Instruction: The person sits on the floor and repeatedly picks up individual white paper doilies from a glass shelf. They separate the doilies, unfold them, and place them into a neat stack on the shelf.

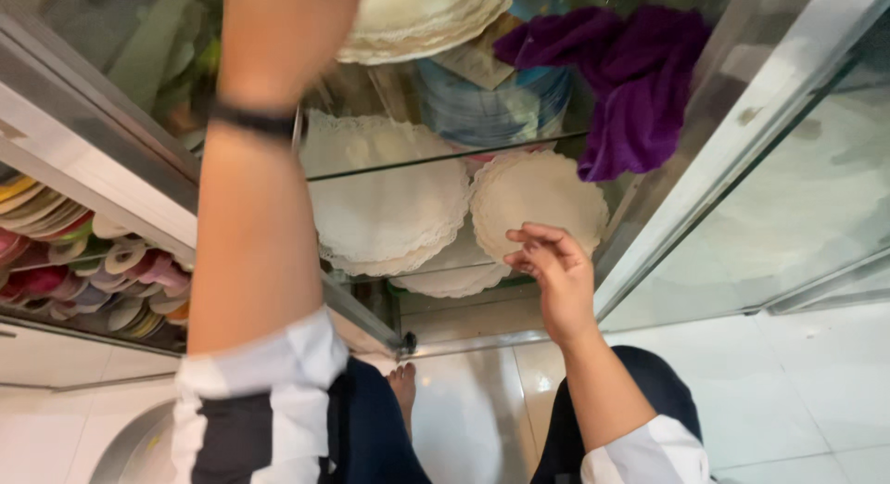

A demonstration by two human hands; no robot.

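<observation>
My left arm, with a black wristband, reaches up into a glass cabinet. My left hand (289,30) is cut off by the top edge beside a stack of white lace doilies (431,19), and its fingers are hidden. My right hand (553,273) hovers lower down, fingers loosely curled and holding nothing, just in front of a round cream doily (538,198). A larger white doily (389,210) lies to its left on the lower level, with more doilies (450,280) beneath.
A purple cloth (640,76) hangs at the upper right over a blue striped round container (491,108). Rolls of coloured ribbon (83,280) fill a shelf at the left. A glass door with a metal frame (705,169) stands to the right. White floor tiles (797,391) lie below.
</observation>
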